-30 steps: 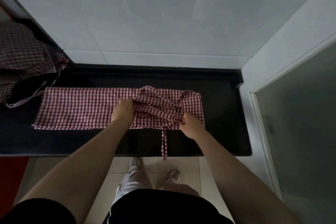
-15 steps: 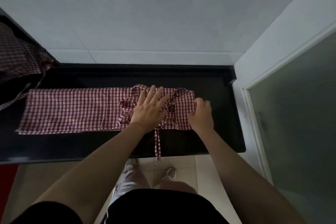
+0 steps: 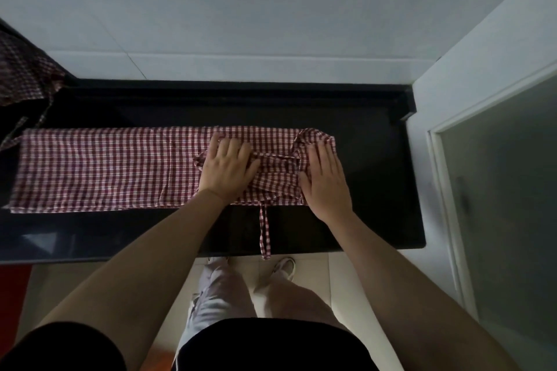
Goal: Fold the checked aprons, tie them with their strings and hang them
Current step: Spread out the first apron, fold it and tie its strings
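A red-and-white checked apron (image 3: 102,169) lies folded into a long strip on the black counter (image 3: 376,178). Its right end is bunched with its strings on top. My left hand (image 3: 226,170) lies flat on the strip near the middle, fingers spread, pressing the cloth. My right hand (image 3: 324,181) lies flat on the strip's right end, fingers together. One apron string (image 3: 265,232) hangs from the front edge of the strip over the counter's front edge.
A second checked apron (image 3: 24,75) lies heaped at the far left, its string trailing onto the counter. A white tiled wall (image 3: 241,24) stands behind. A white wall and a frosted glass door (image 3: 506,190) close the right side. My legs and shoes are below the counter.
Both hands let go of the bunched strings and now lie flat on the cloth. The right hand moved from the strip's right edge onto its top.
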`<state>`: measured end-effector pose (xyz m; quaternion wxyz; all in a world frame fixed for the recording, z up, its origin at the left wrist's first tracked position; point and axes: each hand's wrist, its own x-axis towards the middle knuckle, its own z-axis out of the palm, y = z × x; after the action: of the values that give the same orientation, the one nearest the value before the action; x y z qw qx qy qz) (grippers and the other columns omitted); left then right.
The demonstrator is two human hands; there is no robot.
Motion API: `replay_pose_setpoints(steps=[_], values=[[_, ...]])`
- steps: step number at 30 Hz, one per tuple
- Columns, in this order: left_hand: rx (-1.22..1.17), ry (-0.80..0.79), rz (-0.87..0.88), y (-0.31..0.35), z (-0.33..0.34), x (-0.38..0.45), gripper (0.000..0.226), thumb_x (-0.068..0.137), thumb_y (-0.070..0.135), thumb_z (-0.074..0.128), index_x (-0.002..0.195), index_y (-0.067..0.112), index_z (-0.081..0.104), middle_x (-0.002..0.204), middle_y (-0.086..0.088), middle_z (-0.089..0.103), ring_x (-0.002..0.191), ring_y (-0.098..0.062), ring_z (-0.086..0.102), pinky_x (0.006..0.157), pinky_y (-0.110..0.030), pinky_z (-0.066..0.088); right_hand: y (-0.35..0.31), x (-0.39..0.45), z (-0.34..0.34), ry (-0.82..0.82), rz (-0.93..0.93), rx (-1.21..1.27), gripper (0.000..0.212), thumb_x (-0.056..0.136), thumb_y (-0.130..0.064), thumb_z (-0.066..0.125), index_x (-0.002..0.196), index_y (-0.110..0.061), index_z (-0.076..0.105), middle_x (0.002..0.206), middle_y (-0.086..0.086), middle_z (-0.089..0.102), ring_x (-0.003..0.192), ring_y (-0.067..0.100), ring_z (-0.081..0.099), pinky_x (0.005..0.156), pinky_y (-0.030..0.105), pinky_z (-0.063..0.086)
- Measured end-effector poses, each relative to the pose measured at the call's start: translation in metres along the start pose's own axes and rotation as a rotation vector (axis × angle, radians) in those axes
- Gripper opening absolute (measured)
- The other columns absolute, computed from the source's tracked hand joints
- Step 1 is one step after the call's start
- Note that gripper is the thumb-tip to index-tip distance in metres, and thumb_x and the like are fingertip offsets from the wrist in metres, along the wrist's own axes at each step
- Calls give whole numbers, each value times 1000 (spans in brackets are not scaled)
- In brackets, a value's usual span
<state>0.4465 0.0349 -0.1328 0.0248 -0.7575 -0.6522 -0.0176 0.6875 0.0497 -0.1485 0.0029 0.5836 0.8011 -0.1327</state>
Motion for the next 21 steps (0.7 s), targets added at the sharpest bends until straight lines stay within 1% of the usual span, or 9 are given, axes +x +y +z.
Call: replay_pose_setpoints(steps=[2,5,7,9,12,14,16,18,21], values=[[-23,20,-28,0,0,-3,45,99,45,30,99,10,59,95,-10,60,91,-30,57,101,-50,39,-1,0,3,19,18,6,66,105,-45,24,158,-10,5,166,10,-1,153,20,-5,124,38,1],[-58,67,-47,-5,6,-2,41,103,37,31,85,14,59,80,-6,60,72,-26,58,72,-43,46,0,0,6,18,35,4,68,105,-49,18,158,-11,2,166,9,-3,153,19,-6,123,36,-1],[-82,144,-37,-11,11,2,44,104,33,37,70,14,58,62,-3,57,51,-22,52,50,-33,40,2,-2,9,23,36,3,68,104,-50,16,158,-11,2,166,8,-3,153,18,-7,123,35,-3],[-97,183,-45,-17,10,11,52,104,36,40,59,15,56,49,0,51,39,-18,42,42,-26,30,3,-3,10,44,25,0,67,105,-50,16,158,-11,4,166,9,-1,153,18,-5,123,36,-1],[-131,236,-1,-23,3,24,51,102,36,45,57,16,55,48,1,49,40,-14,38,46,-24,24,4,-3,12,80,13,-7,66,105,-48,18,158,-9,10,166,10,5,153,20,0,124,37,3],[-146,244,37,-25,-2,22,47,102,37,47,61,15,56,54,0,52,47,-17,45,52,-28,29,3,-4,12,88,14,-10,66,105,-48,17,158,-9,12,165,11,7,153,20,2,125,39,6],[-127,137,79,-26,-1,12,42,100,45,43,75,14,58,70,-3,59,64,-23,55,67,-37,42,3,-4,13,85,17,-7,66,105,-47,17,158,-9,12,166,10,6,153,20,2,125,40,7],[-85,13,108,-30,4,0,43,98,52,40,96,14,60,91,-6,60,85,-26,57,84,-44,43,3,-3,13,79,27,-11,65,105,-47,18,158,-10,10,166,10,5,153,20,1,125,40,7],[-55,-45,82,-38,3,-14,48,99,51,29,118,16,57,110,-13,57,99,-31,54,87,-48,45,1,-3,11,59,33,-22,66,104,-48,15,158,-11,7,166,9,1,153,19,-2,125,40,5]])
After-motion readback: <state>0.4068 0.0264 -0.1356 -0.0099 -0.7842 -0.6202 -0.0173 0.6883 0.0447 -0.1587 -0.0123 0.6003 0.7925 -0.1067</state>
